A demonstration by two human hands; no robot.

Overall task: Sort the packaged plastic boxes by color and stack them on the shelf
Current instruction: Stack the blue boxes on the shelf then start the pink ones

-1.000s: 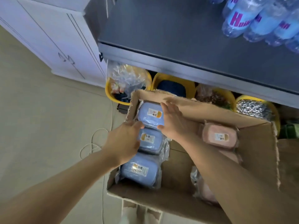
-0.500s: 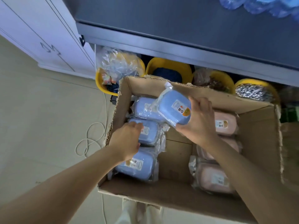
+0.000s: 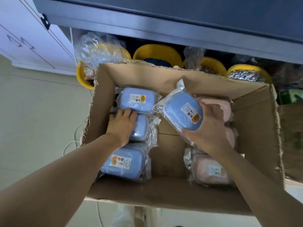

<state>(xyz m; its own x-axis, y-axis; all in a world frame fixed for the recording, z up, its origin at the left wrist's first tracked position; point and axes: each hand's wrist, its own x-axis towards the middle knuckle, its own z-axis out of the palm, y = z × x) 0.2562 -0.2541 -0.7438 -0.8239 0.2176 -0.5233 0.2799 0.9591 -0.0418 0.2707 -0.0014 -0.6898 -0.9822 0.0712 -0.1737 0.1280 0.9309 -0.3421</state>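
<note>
An open cardboard box [image 3: 165, 79] holds wrapped plastic boxes. On its left side lie three blue boxes: a far one [image 3: 136, 99], a middle one [image 3: 141, 128] and a near one [image 3: 123, 163]. Pink boxes lie on its right side, one at the far end [image 3: 216, 104] and one at the near end [image 3: 211, 171]. My right hand [image 3: 206, 130] grips a fourth blue box [image 3: 182, 110], tilted and lifted above the middle of the carton. My left hand [image 3: 122, 125] rests flat on the middle blue box, fingertips touching the far one.
A dark grey shelf [image 3: 164, 22] runs across the top. Under it stand several yellow tubs [image 3: 157, 53] with bagged goods. A white cabinet [image 3: 24, 38] stands at upper left. A white cable [image 3: 72, 141] lies on the beige floor left of the carton.
My right hand has lifted a blue box out of the left row and carried it rightward. My left hand has slid onto the middle blue box.
</note>
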